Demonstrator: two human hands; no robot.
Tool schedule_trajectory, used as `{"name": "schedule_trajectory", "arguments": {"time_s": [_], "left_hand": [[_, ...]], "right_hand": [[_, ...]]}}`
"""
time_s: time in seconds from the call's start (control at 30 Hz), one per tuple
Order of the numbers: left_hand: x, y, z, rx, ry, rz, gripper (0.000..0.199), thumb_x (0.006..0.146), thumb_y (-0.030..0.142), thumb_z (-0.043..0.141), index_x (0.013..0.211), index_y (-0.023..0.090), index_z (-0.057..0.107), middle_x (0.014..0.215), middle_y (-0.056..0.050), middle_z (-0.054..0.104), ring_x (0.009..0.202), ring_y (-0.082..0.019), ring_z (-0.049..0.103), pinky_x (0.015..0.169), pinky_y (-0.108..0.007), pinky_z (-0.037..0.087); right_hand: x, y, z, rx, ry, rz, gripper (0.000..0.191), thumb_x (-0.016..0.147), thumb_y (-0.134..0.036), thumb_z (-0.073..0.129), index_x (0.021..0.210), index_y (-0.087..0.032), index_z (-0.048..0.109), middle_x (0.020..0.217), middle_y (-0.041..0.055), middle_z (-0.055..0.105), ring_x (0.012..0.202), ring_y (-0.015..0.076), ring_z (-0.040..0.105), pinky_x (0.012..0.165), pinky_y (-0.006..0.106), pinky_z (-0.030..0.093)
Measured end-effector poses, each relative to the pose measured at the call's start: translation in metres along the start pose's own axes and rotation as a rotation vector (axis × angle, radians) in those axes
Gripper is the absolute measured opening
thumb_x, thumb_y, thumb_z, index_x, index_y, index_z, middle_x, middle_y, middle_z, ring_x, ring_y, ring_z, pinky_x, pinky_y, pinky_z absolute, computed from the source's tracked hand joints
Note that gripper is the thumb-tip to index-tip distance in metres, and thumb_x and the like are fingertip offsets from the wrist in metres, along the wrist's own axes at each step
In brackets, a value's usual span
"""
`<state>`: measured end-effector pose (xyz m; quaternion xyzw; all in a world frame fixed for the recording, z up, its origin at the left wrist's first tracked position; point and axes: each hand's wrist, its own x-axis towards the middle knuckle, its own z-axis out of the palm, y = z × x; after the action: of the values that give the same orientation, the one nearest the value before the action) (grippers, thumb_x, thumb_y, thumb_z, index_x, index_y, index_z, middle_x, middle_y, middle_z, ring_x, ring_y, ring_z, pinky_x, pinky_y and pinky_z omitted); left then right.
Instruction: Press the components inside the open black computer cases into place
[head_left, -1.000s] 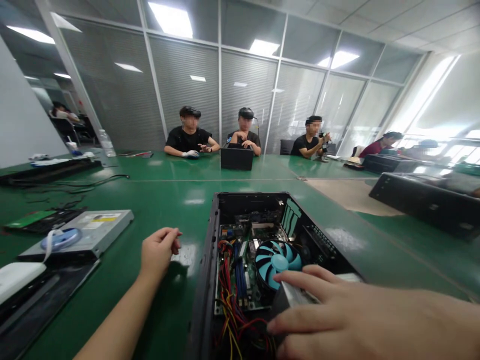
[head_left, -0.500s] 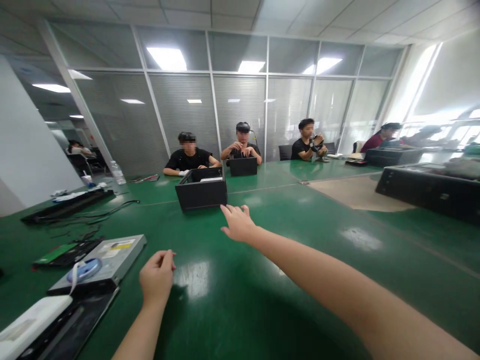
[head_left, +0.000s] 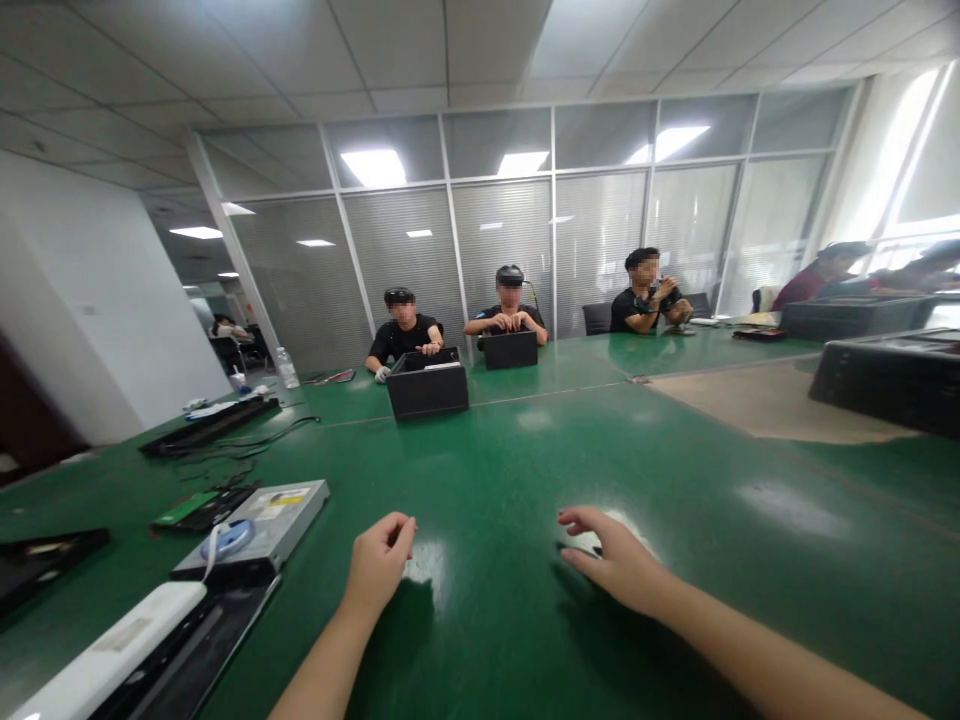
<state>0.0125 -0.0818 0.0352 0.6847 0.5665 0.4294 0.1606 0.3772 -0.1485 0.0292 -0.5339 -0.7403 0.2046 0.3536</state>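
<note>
My left hand (head_left: 380, 562) hangs low over the green table (head_left: 480, 480), its fingers curled together. Whether anything is inside them is hidden. Right of it, my right hand (head_left: 611, 555) is held above the table with thumb and fingers apart and no object plainly in its grasp. Nearest to my left hand is a silver optical drive (head_left: 289, 520) with a blue-and-white coil of strap or cable (head_left: 229, 540) on top. Beyond both hands, a black computer case (head_left: 427, 390) stands in front of a seated co-worker, whose hand rests at its far rim.
A white power strip (head_left: 124, 640) lies over a black panel at the lower left. Behind it are a green circuit board (head_left: 191, 508), black cables (head_left: 262, 435) and a bottle (head_left: 286, 368). More co-workers sit across, one behind another black case (head_left: 511, 350). A large black case (head_left: 885, 380) stands right.
My right hand has drawn back from beside the black case towards me. The case stands farther off, with the co-worker's hand at its rim. My left hand stays curled. The view has shifted.
</note>
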Motion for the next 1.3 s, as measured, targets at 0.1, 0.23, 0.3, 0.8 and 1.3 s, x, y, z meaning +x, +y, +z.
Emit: {"name": "schedule_trajectory", "arguments": {"time_s": [0.1,0.23,0.3,0.8,1.3], "left_hand": [[-0.005,0.009,0.003,0.050,-0.049,0.036,0.035,0.088,0.047,0.050,0.071,0.019,0.062,0.054,0.003,0.055,0.052,-0.014,0.054,0.055,-0.024,0.040],[-0.010,0.017,0.004,0.060,-0.076,0.040,0.035,0.088,0.047,0.050,0.070,0.019,0.061,0.055,0.003,0.056,0.053,-0.014,0.054,0.057,-0.024,0.040],[-0.011,0.018,0.003,0.052,-0.074,0.031,0.034,0.088,0.047,0.050,0.072,0.019,0.062,0.055,0.002,0.057,0.053,-0.014,0.054,0.056,-0.024,0.040],[-0.007,0.018,0.006,0.033,-0.172,-0.028,0.034,0.087,0.050,0.052,0.075,0.019,0.063,0.057,0.003,0.059,0.050,-0.015,0.055,0.056,-0.025,0.041],[-0.006,0.017,0.007,0.056,-0.179,-0.022,0.035,0.088,0.050,0.051,0.077,0.020,0.062,0.057,0.003,0.059,0.050,-0.015,0.056,0.056,-0.025,0.041]], "right_hand": [[0.007,0.011,-0.005,0.032,0.085,-0.042,0.034,0.081,-0.030,0.060,0.114,-0.020,0.060,0.120,0.0114,0.064,0.104,0.0238,0.063,0.096,0.044,0.047],[0.017,0.030,-0.011,0.047,0.109,-0.077,0.033,0.081,-0.028,0.060,0.113,-0.020,0.060,0.116,0.0099,0.064,0.102,0.0224,0.063,0.094,0.041,0.048],[0.020,0.039,-0.014,0.048,0.115,-0.074,0.034,0.081,-0.027,0.060,0.113,-0.020,0.060,0.113,0.0089,0.064,0.102,0.0221,0.063,0.093,0.040,0.049],[0.025,0.047,-0.019,0.052,0.122,-0.058,0.035,0.082,-0.020,0.059,0.117,-0.020,0.061,0.114,0.0090,0.067,0.101,0.0210,0.064,0.093,0.041,0.051],[0.025,0.046,-0.020,0.051,0.083,-0.090,0.034,0.081,-0.019,0.061,0.115,-0.021,0.065,0.107,0.0071,0.068,0.099,0.0205,0.063,0.093,0.040,0.050]]}}
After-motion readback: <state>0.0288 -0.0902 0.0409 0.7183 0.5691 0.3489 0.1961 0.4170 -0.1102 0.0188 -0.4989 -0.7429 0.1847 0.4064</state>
